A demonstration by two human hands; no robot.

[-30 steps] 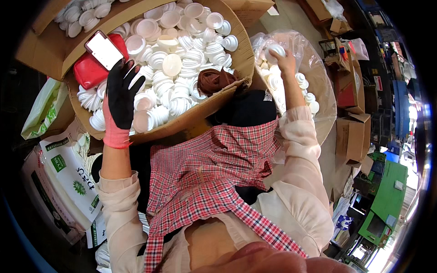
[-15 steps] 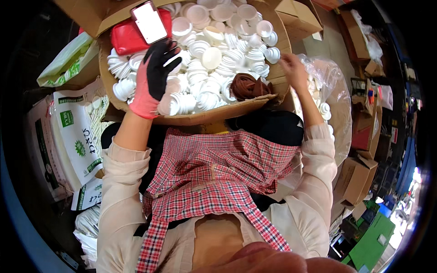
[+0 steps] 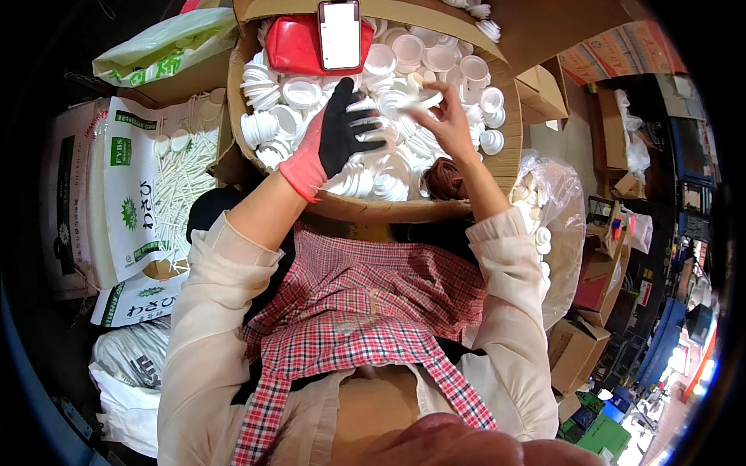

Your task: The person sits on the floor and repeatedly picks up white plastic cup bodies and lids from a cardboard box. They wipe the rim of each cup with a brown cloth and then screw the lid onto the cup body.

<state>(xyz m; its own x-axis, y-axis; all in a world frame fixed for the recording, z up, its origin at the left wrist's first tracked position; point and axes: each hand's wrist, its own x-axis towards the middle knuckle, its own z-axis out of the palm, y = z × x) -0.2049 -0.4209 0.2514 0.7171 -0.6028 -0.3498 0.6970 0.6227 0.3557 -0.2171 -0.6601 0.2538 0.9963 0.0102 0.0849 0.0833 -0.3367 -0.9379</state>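
A large cardboard box (image 3: 388, 211) in front of me is filled with round white plastic lids (image 3: 388, 186). My left hand (image 3: 338, 133), in a black and pinkish-red glove, hovers over them with its fingers spread and nothing in its grasp. Just to its right, my bare right hand (image 3: 452, 128) pinches a white round lid (image 3: 424, 101), smeared by motion. The lid is held between thumb and fingers, above the others. Close to my right wrist, a bundled brown cloth (image 3: 444, 180) lies at the box's near edge.
A red pouch (image 3: 291, 48) and a phone (image 3: 339, 37) with a lit screen rest at the back of the box. Left stands a printed white bag (image 3: 128, 198) beside thin white sticks (image 3: 186, 182). A clear plastic bag (image 3: 566, 233) with white pieces sits right.
My right hand has come from the box's right edge to over the lids, now holding a white lid. My left hand has moved away from the phone. The view has shifted.
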